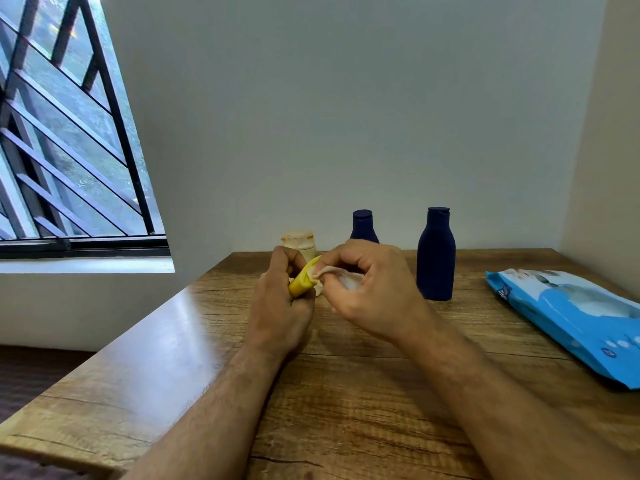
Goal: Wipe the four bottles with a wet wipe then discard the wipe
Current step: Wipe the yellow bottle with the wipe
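- Wood-grain tabletop filled the lower part of the room's corner, pushed up against a pale wall, with a barred window off to the left.
- Bright blue, the wet-wipe pack lay flat near the tabletop's right edge, well apart from the person's hands.
- Nearest the pack stood the taller dark blue bottle, upright with its cap on, just to the right of the right hand.
- Farther back, close to the wall, a second dark blue bottle stood upright too, its lower half hidden behind the right hand.
- To its left a squat cream bottle sat near the wall, partly hidden behind the left hand.
- The left hand was clenched around a small yellow bottle, holding it tilted above the tabletop with its upper end pointing up and to the right.
- The right hand gripped a crumpled white wipe, its fingertips pinching the cloth against the upper end of the yellow bottle.
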The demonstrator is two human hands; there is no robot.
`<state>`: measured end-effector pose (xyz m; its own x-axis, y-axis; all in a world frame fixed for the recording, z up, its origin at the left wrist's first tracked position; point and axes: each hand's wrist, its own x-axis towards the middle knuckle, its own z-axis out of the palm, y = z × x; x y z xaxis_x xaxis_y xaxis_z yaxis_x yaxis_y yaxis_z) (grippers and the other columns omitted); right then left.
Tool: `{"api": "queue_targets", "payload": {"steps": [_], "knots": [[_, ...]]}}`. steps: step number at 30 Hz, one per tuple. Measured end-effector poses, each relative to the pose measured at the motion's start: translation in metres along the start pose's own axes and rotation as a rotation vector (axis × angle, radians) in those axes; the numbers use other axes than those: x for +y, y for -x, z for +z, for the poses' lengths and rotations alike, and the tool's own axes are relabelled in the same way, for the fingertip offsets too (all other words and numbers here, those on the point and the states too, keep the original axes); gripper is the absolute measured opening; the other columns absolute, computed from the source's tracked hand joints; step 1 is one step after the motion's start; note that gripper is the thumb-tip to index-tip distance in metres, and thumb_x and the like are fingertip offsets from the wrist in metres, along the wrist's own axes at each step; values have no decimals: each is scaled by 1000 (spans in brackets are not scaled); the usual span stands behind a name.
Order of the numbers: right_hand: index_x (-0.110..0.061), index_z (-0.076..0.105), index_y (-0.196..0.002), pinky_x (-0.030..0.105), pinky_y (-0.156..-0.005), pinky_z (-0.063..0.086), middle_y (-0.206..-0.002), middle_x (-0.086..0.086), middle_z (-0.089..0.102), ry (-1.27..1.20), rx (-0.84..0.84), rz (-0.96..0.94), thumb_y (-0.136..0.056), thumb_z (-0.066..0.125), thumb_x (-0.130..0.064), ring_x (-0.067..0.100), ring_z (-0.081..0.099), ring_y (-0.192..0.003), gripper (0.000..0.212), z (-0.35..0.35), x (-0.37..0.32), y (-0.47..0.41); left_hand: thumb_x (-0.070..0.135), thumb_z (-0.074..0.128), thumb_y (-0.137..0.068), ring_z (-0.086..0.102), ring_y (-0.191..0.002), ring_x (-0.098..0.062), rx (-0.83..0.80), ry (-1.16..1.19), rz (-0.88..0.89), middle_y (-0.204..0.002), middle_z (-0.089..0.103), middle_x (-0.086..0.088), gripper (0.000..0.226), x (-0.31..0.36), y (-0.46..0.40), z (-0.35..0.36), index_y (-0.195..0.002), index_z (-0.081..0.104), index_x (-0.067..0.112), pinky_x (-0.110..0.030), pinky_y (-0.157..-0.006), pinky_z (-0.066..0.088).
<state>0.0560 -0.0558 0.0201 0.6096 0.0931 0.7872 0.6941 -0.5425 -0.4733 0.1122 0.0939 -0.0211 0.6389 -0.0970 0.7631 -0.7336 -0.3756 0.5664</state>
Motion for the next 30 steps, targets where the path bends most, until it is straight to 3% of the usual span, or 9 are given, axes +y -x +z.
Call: {"api": "queue_targets", "payload": {"steps": [5, 11, 17, 21, 23, 27, 30], "knots": [[-26, 76, -97, 17, -71, 54, -90, -12, 70, 27, 26, -12, -87, 70, -22, 3, 63, -85, 12, 4, -2, -1, -8, 66, -79, 61, -72, -13, -13, -31, -13, -81, 64, 6, 41, -4, 1, -2, -99, 50, 24, -36, -56, 53], [-21, 73, -100, 23, -73, 58, -95, -12, 69, 73, 149, 116, -90, 65, -25, 3, 63, -88, 13, 1, 5, -4, -8, 68, -80, 60, -74, -9, -64, 11, 26, -83, 60, 13, 51, 1, 2, 0, -98, 46, 34, -17, -56, 46], [-21, 74, -96, 21, -72, 58, -89, -10, 71, -57, 10, 24, -86, 70, -18, 6, 66, -85, 11, 4, -3, 1, -9, 70, -77, 61, -71, -13, -39, 55, 40, -85, 62, 11, 51, 3, 2, -2, -98, 46, 32, -30, -55, 52], [-17, 73, -94, 15, -69, 55, -88, -9, 71, -185, 187, 84, -88, 69, -13, 5, 67, -86, 8, 3, -4, -2, 19, 77, -78, 62, -88, -14, 90, 26, 101, -98, 61, 7, 40, 2, -1, -3, -102, 52, 39, -32, -69, 56], [-17, 74, -93, 13, -65, 52, -88, -9, 72, -179, 284, 138, -89, 68, -14, 4, 66, -84, 8, -1, 0, -6, 27, 86, -76, 65, -95, -11, 163, 93, 5, -102, 62, 8, 52, 7, -2, -4, -109, 50, 43, -24, -72, 57], [-22, 75, -92, 18, -68, 55, -89, -12, 72, -133, 217, 226, -90, 68, -20, 2, 66, -85, 7, -3, 12, -7, 2, 86, -74, 74, -87, -15, 157, 353, -82, -98, 69, -7, 81, 19, 3, -4, -129, 36, 34, -26, -69, 61], [-26, 74, -89, 16, -71, 55, -87, -15, 71, -105, 112, 251, -90, 67, -21, -1, 65, -85, 8, 1, 16, -5, 5, 79, -83, 74, -77, -18, 174, 426, -86, -89, 71, -10, 53, 23, 0, -3, -116, 46, 31, -29, -64, 60]]}}
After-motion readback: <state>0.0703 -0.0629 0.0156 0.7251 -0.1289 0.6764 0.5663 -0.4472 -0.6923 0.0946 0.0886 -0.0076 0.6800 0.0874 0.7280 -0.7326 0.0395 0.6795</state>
